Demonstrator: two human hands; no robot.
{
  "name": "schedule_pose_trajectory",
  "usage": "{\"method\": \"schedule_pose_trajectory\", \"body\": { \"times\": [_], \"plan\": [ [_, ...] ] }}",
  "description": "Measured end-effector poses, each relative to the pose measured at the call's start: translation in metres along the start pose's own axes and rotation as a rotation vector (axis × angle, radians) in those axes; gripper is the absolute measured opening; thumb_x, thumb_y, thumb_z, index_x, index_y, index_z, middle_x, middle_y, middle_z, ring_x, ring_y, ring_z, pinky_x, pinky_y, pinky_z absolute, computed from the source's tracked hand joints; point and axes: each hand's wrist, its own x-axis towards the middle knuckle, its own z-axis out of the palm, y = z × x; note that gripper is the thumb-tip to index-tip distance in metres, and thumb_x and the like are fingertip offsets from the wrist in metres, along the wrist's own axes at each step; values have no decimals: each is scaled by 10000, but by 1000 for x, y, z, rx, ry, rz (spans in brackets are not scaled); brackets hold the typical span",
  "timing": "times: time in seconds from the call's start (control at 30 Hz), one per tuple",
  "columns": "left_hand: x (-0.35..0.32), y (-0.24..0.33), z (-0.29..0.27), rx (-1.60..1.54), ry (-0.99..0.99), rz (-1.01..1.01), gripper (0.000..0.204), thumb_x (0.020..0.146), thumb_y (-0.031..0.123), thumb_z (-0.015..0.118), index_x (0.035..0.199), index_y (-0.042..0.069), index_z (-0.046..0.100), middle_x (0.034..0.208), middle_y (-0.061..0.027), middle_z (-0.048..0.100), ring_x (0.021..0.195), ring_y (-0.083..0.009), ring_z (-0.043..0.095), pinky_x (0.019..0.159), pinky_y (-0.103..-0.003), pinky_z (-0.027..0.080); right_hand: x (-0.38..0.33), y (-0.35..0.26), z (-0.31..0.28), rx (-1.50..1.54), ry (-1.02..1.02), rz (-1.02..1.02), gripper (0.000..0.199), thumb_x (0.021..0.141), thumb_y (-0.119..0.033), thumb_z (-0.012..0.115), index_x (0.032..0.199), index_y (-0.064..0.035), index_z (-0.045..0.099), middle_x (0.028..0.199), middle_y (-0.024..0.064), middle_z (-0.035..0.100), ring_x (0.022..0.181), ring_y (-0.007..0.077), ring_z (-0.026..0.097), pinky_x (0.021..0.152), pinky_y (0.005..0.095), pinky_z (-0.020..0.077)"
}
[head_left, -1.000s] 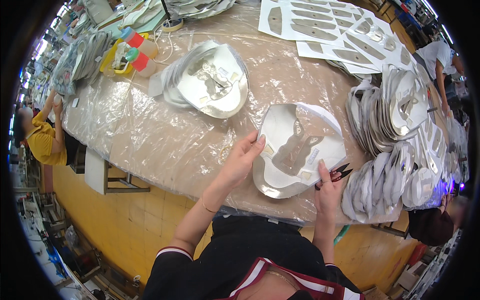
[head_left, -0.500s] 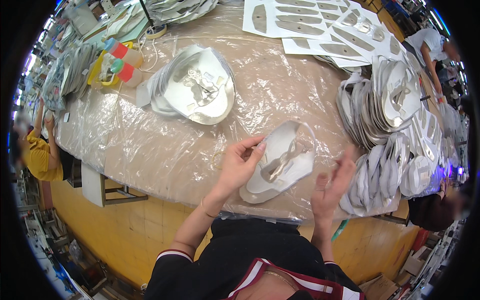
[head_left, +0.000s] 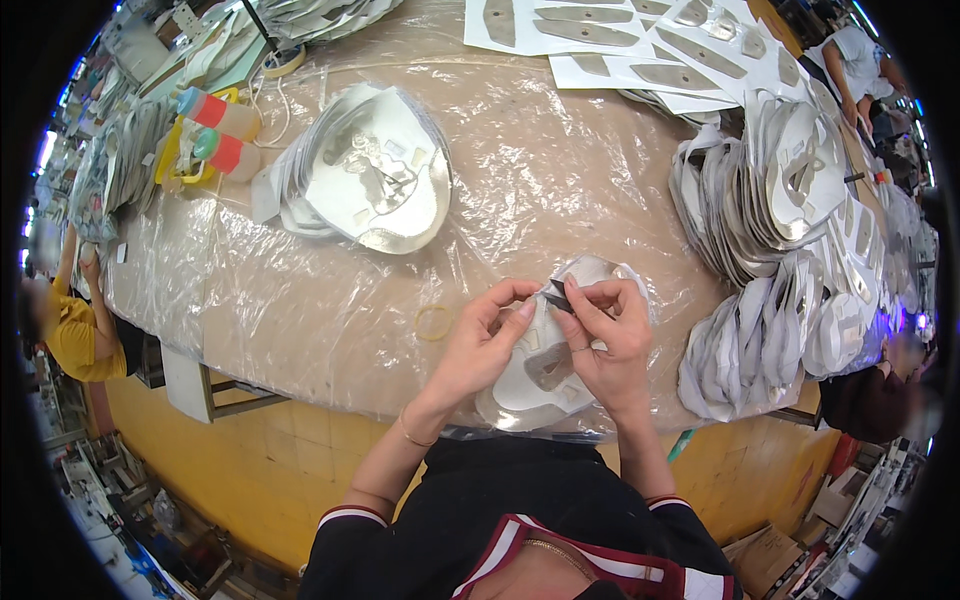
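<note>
A white and silver shoe upper point(head_left: 522, 388) lies tilted on the plastic-covered table right in front of me. My left hand point(head_left: 478, 345) pinches its upper left edge between thumb and fingers. Over its right side, my right hand point(head_left: 612, 345) is closed on a small, flat dark piece point(head_left: 557, 297), pressed against that same edge beside the left fingertips. What exactly the dark piece is, I cannot make out. Both hands cover much of the upper's middle.
Stacked shoe uppers stand at left centre point(head_left: 400, 200) and at the right point(head_left: 790, 190). White sheets with grey shapes point(head_left: 590, 30) lie at the back. Two bottles with red bands point(head_left: 235, 155) sit by a yellow tray point(head_left: 165, 165). A rubber band point(head_left: 432, 323) lies left of my hands.
My right hand, before open and apart on the right, has come in to the upper's edge and now holds a small dark piece there. The upper has shifted slightly nearer to me.
</note>
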Motion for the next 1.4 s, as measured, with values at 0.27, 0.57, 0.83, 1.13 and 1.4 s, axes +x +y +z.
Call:
{"method": "schedule_pose_trajectory", "body": {
  "times": [0.27,0.57,0.83,1.13,1.4],
  "plan": [
    [13,2,-2,-19,-43,-89,252,1027,160,522,1228,16,574,908,-11,669,774,-16,564,677,-191,453,5,10,13,-25,124,-15,297,778,-114,791,1073,-123,760,835,-1,615,694,145,536,659,303,372],
    [19,6,0,-204,-57,-159,255,1021,150,532,1224,3,582,1055,-10,659,948,-46,588,847,-213,476,4,14,16,314,181,208,280,823,25,737,1097,-36,738,919,68,572,784,129,580,650,235,486],
    [22,6,-1,-191,-33,-184,265,1019,151,533,1226,-5,590,1059,-28,674,944,-59,607,830,-220,491,7,15,16,61,61,60,305,808,28,746,1106,-37,736,965,85,570,786,145,592,647,249,505],
    [23,9,1,-232,-35,-205,259,1004,156,562,1193,-11,625,1048,-29,693,936,-64,626,832,-224,500,3,14,25,110,160,142,277,815,-78,775,1090,-98,754,871,27,594,678,111,543,678,269,376],
    [22,6,-5,-230,-96,-172,278,1018,155,536,1220,-19,616,1037,-37,691,931,-62,620,819,-233,503,-1,8,24,474,153,342,217,883,-32,715,1099,-24,736,906,13,551,724,59,510,642,196,410]
  ]
}}
